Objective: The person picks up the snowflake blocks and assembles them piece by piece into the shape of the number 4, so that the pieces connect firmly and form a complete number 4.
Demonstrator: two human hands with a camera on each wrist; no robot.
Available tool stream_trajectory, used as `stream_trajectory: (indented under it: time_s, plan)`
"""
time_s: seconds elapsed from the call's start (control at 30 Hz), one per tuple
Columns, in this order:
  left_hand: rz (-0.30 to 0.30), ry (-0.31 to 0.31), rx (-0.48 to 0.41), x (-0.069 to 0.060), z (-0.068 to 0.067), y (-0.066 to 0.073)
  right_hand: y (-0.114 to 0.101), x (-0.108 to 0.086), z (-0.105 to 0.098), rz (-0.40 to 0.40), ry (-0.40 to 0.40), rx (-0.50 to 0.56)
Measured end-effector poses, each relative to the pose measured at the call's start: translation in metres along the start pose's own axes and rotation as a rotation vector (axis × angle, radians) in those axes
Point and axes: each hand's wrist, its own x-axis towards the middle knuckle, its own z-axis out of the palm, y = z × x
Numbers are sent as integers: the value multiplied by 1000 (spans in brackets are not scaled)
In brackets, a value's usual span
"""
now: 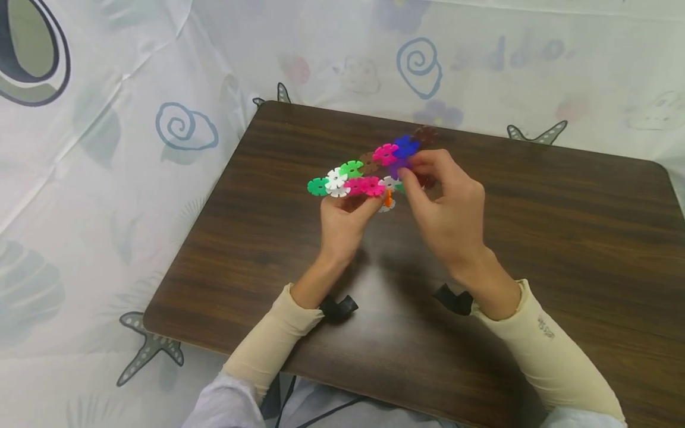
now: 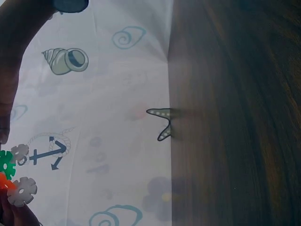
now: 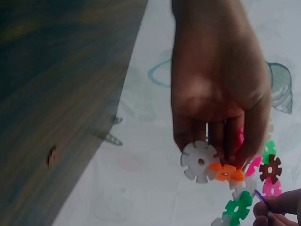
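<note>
A chain of notched plastic flower discs [image 1: 371, 185] in green, white, pink and brown is held above the table. My left hand [image 1: 342, 229] grips its lower row from below, thumb near the pink discs. In the right wrist view the left hand [image 3: 218, 89] shows large, with a clear white disc [image 3: 200, 161] and an orange disc [image 3: 226, 172] beside its fingers. My right hand [image 1: 452, 208] pinches a purple disc [image 1: 398, 166] against the chain; that disc appears edge-on in the right wrist view. A blue disc [image 1: 406, 146] sits just above these fingertips.
A brown disc [image 1: 425, 135] shows past the blue one; I cannot tell whether it is joined. The dark wood-grain table [image 1: 257, 238] lies below. Black straps [image 1: 338, 308] hang at both wrists. A printed white cloth [image 1: 332, 53] stands behind the table's far edge.
</note>
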Motion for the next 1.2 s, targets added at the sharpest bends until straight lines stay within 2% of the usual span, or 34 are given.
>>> stream_trajectory:
  time_s: [0.17,0.3,0.7,0.97,1.2]
  plan:
    - [24,38,-8,0,2,-1,-4,0,3,-147,-18,-146]
    - [38,52,-23,0,3,-1,-6,0,4,-199,-42,-202]
    - [32,74,-28,-2,2,2,-8,-1,6,-210,-99,-194]
    - [33,90,-34,-3,1,1,-11,-2,10,-230,-92,-183]
    - [58,105,-47,-4,0,-2,-13,-5,13,-229,-102,-188]
